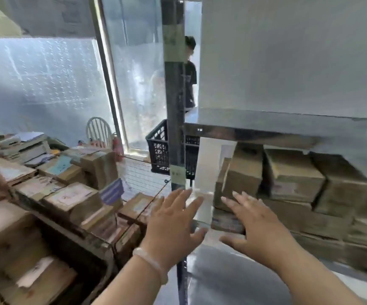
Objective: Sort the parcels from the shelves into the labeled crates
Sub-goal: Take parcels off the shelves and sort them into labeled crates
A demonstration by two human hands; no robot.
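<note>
Both hands reach forward and hold nothing. The left hand is wide open, its fingers straight and spread, with the tips in front of the dark shelf post. A pale bracelet circles its wrist. The right hand is just as open, palm down, its fingers splayed and the thumb stretched toward the left hand. The frame is blurred there, so I cannot tell whether its fingertips touch cardboard.

Just beyond the right fingertips, brown parcels stand stacked in at least 2 layers under a metal shelf edge, and the rows run on to the right of the fingers. A flat parcel with blue print lies right under those fingertips. Between the 2 sets of fingertips and slightly past them, a tall white parcel stands upright. High above the right fingers a large white box fills the upper shelf. Below both palms there is a bare grey surface.

Past the left fingers, behind the post, sits a black crate. To the left of the left fingers and lower, more parcels lie in heaps. At the far left another person's hand rests on an edge. Well beyond the post stands a person in a dark shirt.
</note>
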